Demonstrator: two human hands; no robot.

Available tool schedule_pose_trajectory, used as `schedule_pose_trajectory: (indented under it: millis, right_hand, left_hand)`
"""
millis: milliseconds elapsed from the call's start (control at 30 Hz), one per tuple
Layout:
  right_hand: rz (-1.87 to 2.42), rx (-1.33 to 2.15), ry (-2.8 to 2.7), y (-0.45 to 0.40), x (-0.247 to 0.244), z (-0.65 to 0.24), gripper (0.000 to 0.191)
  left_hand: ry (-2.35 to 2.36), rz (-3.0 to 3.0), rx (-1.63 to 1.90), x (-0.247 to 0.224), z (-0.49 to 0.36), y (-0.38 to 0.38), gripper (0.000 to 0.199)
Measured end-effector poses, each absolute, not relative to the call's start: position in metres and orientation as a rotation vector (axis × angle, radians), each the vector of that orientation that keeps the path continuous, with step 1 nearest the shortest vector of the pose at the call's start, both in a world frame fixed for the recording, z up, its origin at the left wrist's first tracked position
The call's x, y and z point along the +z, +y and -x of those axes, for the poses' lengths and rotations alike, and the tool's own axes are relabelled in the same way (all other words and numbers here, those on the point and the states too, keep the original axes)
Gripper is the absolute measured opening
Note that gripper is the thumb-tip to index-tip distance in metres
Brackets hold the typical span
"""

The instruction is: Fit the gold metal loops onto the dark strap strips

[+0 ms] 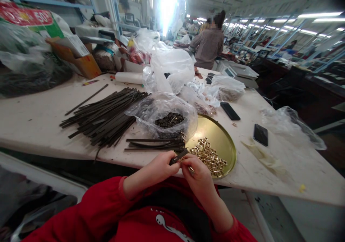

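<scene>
Slantwise, dark strap (178,157), near-left to far-right

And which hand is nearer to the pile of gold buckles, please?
Right. The right hand is at the left edge of the gold buckles; the left hand is farther left, beyond the right hand.

Shiny metal fittings (211,159), smooth glossy tray (215,132), matt strips (104,114), crinkled plastic bag (144,114).

A black rectangular smartphone (260,134) lay near crumpled clear plastic sheeting (295,125); an orange-brown cardboard box (90,66) stood farther left.
</scene>
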State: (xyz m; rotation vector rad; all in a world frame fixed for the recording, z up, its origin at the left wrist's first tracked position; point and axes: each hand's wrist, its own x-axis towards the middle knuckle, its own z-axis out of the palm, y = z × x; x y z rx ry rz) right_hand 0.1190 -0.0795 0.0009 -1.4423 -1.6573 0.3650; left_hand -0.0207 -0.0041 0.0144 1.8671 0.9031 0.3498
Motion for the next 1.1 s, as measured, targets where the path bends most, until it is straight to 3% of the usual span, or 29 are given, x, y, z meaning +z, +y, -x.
schedule_pose_trajectory:
  millis: [333,567,700,1100]
  right_hand:
    - [1.366,0.816,-1.217,-0.085,0.0,-0.119,0.004]
    - [1.31,1.015,-0.865,-0.081,-0.001,-0.114,0.017]
    - [1.273,1.031,-0.66,-0.077,0.005,-0.115,0.027]
    - [0.975,1.362,-0.158,-0.086,0.018,-0.097,0.026]
  left_hand:
    - [0.965,-1.852,0.373,0.021,0.019,-0.011,0.016]
    - [0.866,-1.808,0.353,0.022,0.017,-0.008,0.016]
    - [0.78,-1.825,0.345,0.035,0.02,-0.001,0.026]
    - [0.834,-2.166,0.333,0.038,0.023,-0.015,0.026]
